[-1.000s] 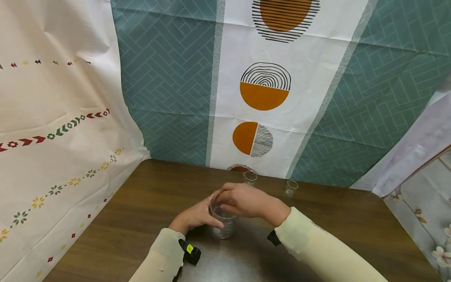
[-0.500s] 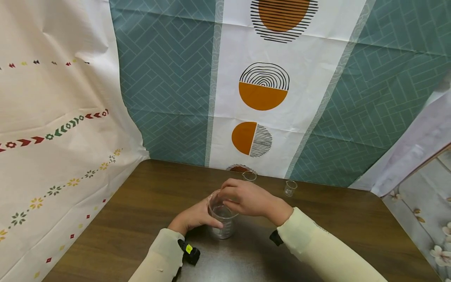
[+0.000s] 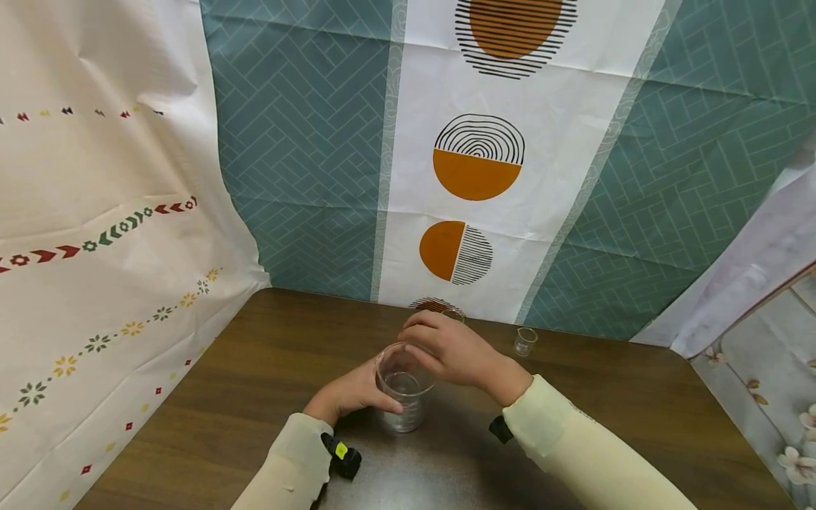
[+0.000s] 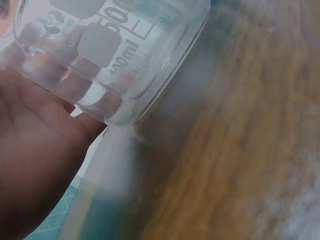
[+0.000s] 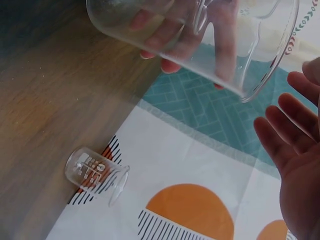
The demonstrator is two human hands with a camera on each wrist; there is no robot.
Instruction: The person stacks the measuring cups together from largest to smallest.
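Observation:
My left hand grips a large clear glass beaker upright on the table, thumb on its near side and fingers round the far side. In the left wrist view, the beaker carries white volume marks. Within its wall, an inner glass outline looks like a smaller beaker nested inside. My right hand hovers at the right side of the rim, holding nothing. In the right wrist view its loosely bent fingers are just outside the mouth.
Two smaller glass beakers stand at the back of the brown wooden table: one beaker to the right, another beaker partly hidden behind my right hand. Patterned cloth hangs right behind the table's far edge.
My right hand's fingers have come up out of the large beaker's mouth and moved slightly right and away. My left hand stays in place round the beaker.

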